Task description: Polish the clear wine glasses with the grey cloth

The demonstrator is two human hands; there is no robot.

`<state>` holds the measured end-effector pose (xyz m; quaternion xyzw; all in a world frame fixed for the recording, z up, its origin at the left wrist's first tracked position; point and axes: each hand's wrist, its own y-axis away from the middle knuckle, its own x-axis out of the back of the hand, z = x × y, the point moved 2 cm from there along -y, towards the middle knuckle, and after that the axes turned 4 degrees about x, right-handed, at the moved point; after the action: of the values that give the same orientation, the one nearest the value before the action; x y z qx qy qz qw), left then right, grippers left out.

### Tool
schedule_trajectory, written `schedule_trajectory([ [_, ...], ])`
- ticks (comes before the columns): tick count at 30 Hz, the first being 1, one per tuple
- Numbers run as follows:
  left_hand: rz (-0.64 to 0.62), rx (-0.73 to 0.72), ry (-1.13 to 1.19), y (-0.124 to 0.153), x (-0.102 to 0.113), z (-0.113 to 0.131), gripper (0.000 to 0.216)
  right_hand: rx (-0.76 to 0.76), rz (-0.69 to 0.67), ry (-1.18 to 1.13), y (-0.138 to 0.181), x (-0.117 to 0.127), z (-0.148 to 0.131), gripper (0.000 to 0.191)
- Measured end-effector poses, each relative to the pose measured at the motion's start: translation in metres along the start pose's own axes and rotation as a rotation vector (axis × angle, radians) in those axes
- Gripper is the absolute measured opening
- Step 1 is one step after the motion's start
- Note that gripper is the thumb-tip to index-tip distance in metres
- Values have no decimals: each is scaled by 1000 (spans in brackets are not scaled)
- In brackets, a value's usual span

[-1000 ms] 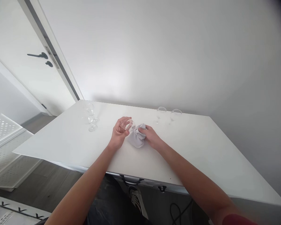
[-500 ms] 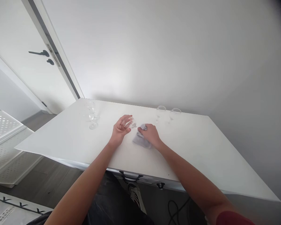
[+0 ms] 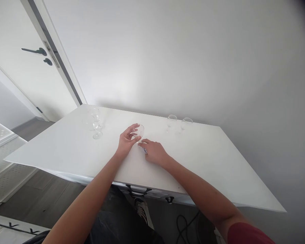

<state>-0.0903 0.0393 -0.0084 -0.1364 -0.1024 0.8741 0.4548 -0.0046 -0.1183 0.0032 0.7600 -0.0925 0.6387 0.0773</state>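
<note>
My left hand (image 3: 127, 139) is curled round the bowl of a clear wine glass (image 3: 139, 129) near the middle of the white table (image 3: 205, 162). The glass is tilted, with its stem pointing toward my right hand. My right hand (image 3: 154, 152) rests on the table just right of it, fingers closed down over a grey cloth (image 3: 145, 151). Only a sliver of the cloth shows under the fingers. The right fingertips touch or nearly touch the glass's foot.
Clear glasses (image 3: 95, 123) stand at the table's back left, and a pair of glasses (image 3: 178, 122) at the back middle. A white door with a black handle (image 3: 34, 51) is on the left, beside a perforated white rack (image 3: 0, 135). Cables (image 3: 183, 223) lie under the table.
The cloth was bunched in plain view beside the glass; my right hand has now flattened over it and slid left toward the glass. My left hand still holds the glass.
</note>
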Motion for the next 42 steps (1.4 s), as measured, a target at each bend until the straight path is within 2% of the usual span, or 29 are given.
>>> schedule_trajectory([
  [9, -53, 33, 20, -1, 0, -5, 69, 12, -40, 85, -4, -4, -8, 79],
  [13, -78, 9, 8, 0, 2, -5, 84, -24, -28, 97, 2, -8, -9, 77],
  [15, -54, 11, -28, 1, 4, -6, 77, -71, -19, 83, 14, -9, -1, 76],
  [19, 12, 94, -95, 0, 9, -12, 55, -271, 25, 77, 60, -4, 45, 75],
  [23, 34, 113, -125, -3, 8, -18, 46, -601, 56, 158, 124, 5, 109, 69],
  [26, 7, 122, -204, -5, 5, -18, 48, -740, 103, 203, 155, 7, 133, 65],
  [28, -25, 132, -242, -5, 4, -16, 52, -715, 123, 192, 160, 4, 134, 66],
  [31, -111, 199, -250, -2, 4, -13, 64, -608, 124, 147, 150, -1, 124, 70],
  [34, -338, 303, -312, 6, -1, -9, 69, -548, 143, 114, 137, -5, 114, 70],
  [36, -442, 331, -379, 12, -4, -6, 70, -554, 165, 104, 133, -7, 112, 68],
  [38, -435, 348, -411, 14, -5, -3, 70, -561, 184, 94, 132, -9, 113, 66],
  [42, -276, 348, -376, 20, 2, 1, 68, -562, 209, 90, 133, -11, 116, 64],
])
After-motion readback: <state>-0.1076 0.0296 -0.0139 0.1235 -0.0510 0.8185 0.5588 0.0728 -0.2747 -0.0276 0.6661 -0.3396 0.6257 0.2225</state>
